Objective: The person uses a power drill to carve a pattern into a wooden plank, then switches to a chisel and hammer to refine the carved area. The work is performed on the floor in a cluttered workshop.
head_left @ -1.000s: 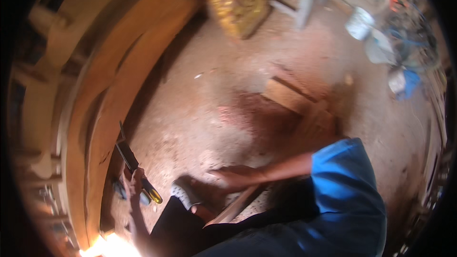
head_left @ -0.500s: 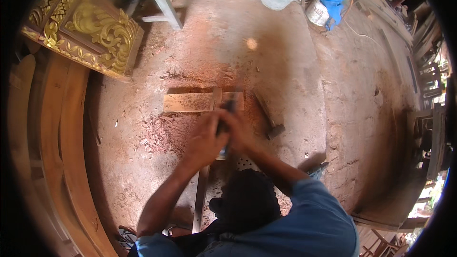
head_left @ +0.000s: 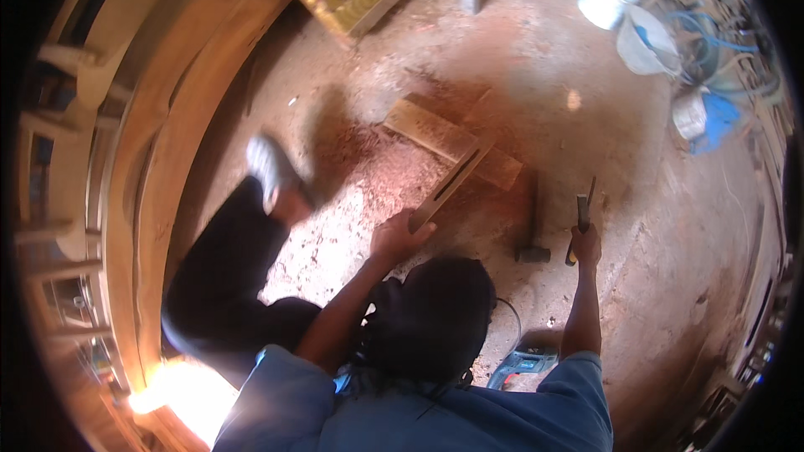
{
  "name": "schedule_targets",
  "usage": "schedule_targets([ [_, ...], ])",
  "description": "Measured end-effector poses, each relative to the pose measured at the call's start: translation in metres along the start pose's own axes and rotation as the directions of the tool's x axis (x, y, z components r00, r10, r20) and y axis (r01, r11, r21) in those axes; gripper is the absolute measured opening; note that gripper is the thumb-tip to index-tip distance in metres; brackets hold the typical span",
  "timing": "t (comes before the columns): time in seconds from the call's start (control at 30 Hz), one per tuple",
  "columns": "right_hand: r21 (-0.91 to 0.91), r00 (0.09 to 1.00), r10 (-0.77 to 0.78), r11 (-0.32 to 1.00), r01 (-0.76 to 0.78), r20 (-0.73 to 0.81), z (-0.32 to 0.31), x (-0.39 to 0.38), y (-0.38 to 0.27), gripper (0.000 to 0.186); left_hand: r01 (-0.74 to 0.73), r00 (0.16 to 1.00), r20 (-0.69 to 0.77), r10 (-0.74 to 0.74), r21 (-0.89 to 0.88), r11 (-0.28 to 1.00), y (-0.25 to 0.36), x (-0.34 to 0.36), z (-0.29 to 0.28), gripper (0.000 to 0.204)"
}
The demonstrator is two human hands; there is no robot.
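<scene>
Since the earlier frame the hands are parted: left hand [head_left: 400,237] closed on the slotted wooden strip [head_left: 452,182], right hand [head_left: 585,244] gripping a chisel [head_left: 581,216]; hammer [head_left: 532,238] lies untouched, cutting judged unfinished.

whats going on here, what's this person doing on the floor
A person in a blue shirt sits on a dusty floor strewn with wood shavings. The left hand grips the near end of a slotted wooden strip that lies across a wooden board. The right hand holds a chisel, with a hammer lying on the floor just beside it. A blue power tool sits near the body.
</scene>
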State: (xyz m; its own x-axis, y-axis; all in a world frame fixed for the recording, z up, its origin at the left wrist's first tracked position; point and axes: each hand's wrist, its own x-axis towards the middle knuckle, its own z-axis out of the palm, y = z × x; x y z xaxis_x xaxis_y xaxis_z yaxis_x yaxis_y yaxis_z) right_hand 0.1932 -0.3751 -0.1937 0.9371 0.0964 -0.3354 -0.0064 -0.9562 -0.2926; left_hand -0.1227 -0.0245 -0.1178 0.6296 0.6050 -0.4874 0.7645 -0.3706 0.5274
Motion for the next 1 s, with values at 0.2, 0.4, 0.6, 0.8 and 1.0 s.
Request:
schedule_targets([
  [0.2,-0.188,1.000,-0.026,0.982,0.028,0.011,0.029,-0.015,-0.013,0.052,-0.120,0.983,-0.135,0.124,0.038,0.992,0.000,-0.004,0.011,0.053],
  [0.4,-0.085,0.995,-0.046,0.996,0.039,-0.084,0.052,-0.032,-0.002,0.058,-0.095,0.983,-0.147,0.106,0.075,0.993,0.001,-0.003,0.011,0.049],
  [0.6,-0.067,0.989,0.055,0.996,-0.065,-0.135,0.068,-0.035,-0.004,0.060,0.004,0.999,-0.039,-0.004,0.007,1.000,0.005,-0.001,0.008,0.052],
  [0.8,-0.133,0.971,0.091,0.983,-0.123,-0.222,0.074,-0.035,-0.017,0.063,0.067,0.997,0.055,-0.063,-0.077,0.995,0.005,0.003,0.001,0.056],
  [1.0,-0.090,0.971,0.146,0.982,-0.165,-0.189,0.073,-0.036,-0.020,0.065,0.036,0.998,0.061,-0.029,-0.128,0.991,0.003,0.006,-0.003,0.055],
])
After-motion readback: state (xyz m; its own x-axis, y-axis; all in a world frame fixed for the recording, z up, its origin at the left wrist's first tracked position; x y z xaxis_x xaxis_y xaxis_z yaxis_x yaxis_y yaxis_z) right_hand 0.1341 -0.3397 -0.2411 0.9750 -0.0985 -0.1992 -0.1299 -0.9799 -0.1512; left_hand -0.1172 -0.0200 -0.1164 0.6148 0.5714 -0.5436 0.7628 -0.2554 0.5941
